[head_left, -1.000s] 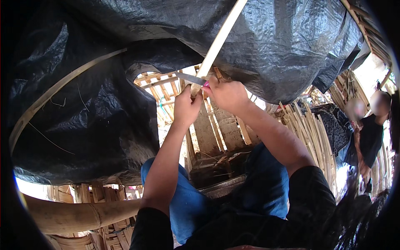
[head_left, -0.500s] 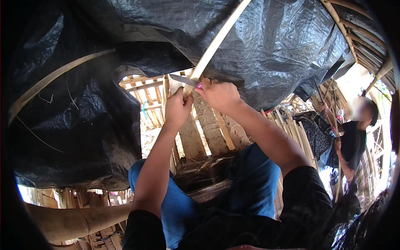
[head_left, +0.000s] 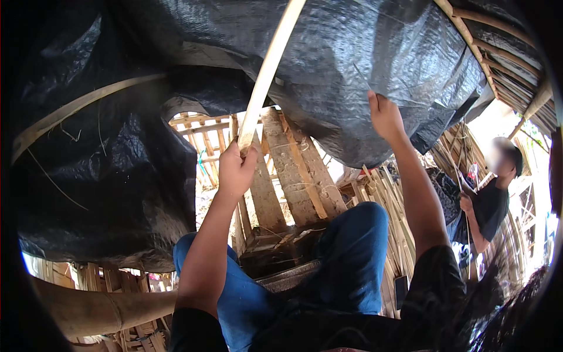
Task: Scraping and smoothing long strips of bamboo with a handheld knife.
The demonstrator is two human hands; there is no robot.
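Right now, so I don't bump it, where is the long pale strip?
In the head view, the long pale strip is mostly just left of centre, running from the left hand up to the top edge, against the black tarp.

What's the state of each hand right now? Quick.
Left hand: closed, its grip around the lower end of a pale wooden strip.
Right hand: closed on a knife, blade pointing away from the strip.

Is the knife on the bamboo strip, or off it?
Off: the right hand holds the knife well right of the bamboo strip in the left hand.
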